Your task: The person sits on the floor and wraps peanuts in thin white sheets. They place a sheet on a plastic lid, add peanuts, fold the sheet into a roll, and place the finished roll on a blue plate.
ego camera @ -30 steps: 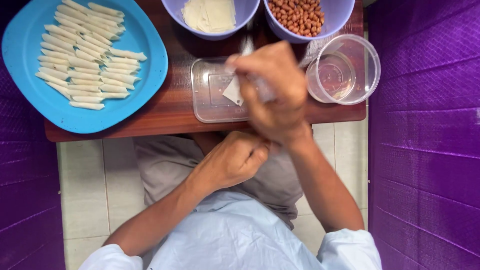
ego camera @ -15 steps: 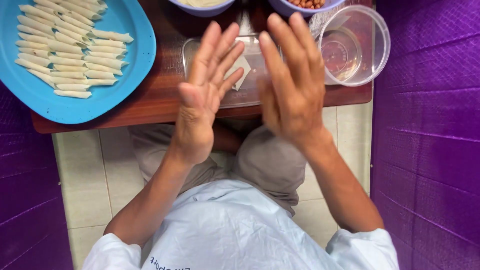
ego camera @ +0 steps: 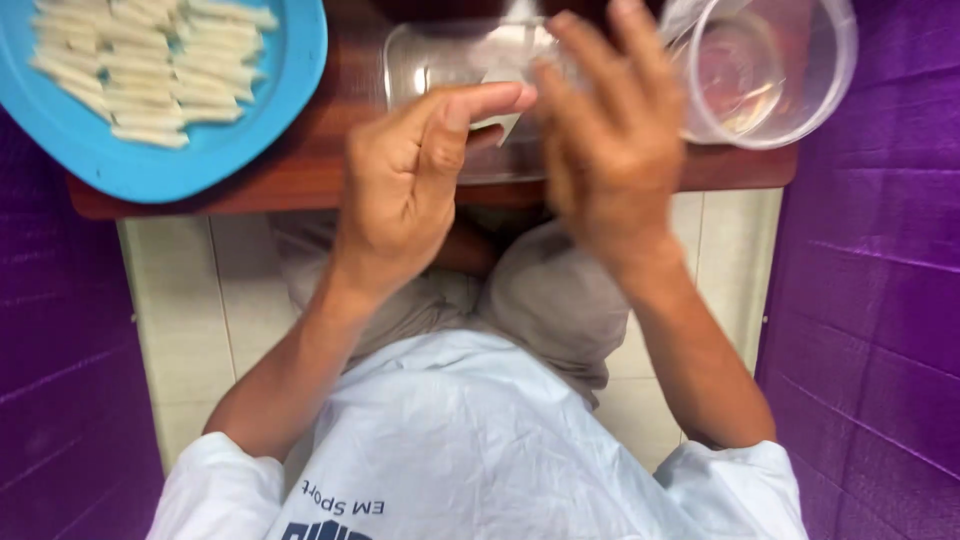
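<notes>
My left hand (ego camera: 410, 180) hovers at the near edge of the wooden table (ego camera: 300, 185) with its fingers partly curled and the index finger pointing right; nothing is in it. My right hand (ego camera: 605, 130) is raised beside it, blurred, fingers spread and empty. Both hands hang above a clear rectangular plastic container (ego camera: 440, 65). A pale thin sheet (ego camera: 500, 122) shows between the two hands inside that container.
A blue plate (ego camera: 200, 155) with several pale rolled sticks (ego camera: 130, 70) sits at the left. A clear round plastic tub (ego camera: 770, 70) stands at the right. Purple walls flank a tiled floor (ego camera: 180, 300); my knees are under the table.
The hands went from clasped together, to spread flat, to now, with the left fingers curling in. The view dropped and closed in, so the two bowls at the back left the frame.
</notes>
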